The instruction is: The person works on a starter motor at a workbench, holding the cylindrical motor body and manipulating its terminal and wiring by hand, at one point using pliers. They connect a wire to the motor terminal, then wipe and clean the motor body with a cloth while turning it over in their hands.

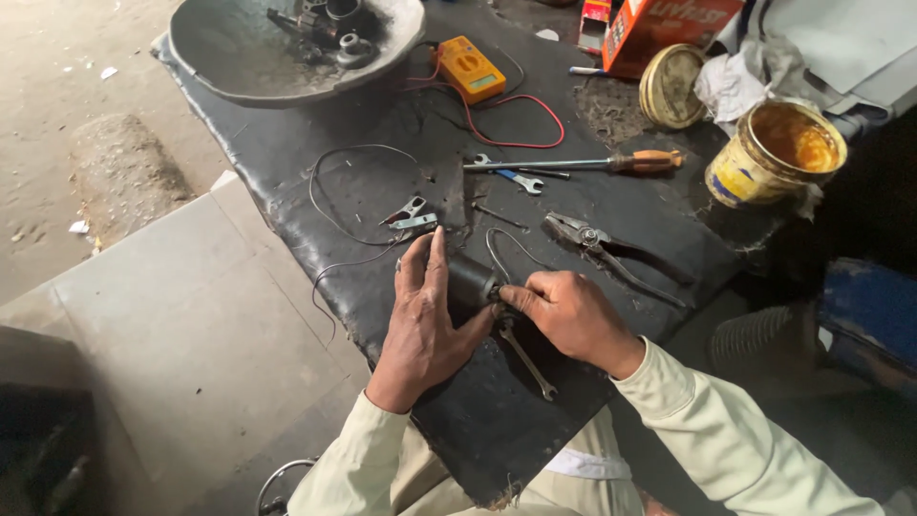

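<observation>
Left hand (420,320) lies flat, fingers straight and pointing up-frame, palm side pressed against the left flank of a small dark cylindrical part (470,279). It braces the part rather than wrapping it. No closed grasp visible.

The cylinder sits on the black work mat (287,124), directly between the two hands, in contact with both. Long axis looks to run roughly upper-left to lower-right, near end toward the right hand; foreshortened, so orientation is approximate.

Right hand (573,315) is curled, thumb and forefinger pinched at the cylinder's near end where a thin grey wire (497,250) loops up and away. Can't tell whether the pinch is on the wire end or on a fitting at the cylinder. This hand is the closer one to that end; the left only reaches the side wall.

A steel spanner (527,358) lies on the mat just under the right hand's fingers, running down toward the body, apparently unheld.

Further right: pliers (611,250) near the right hand, jaws pointing up-left. Behind, well apart: orange-handled screwdriver (573,163), yellow multimeter (471,68) with red lead, yellow tin (776,153).
</observation>
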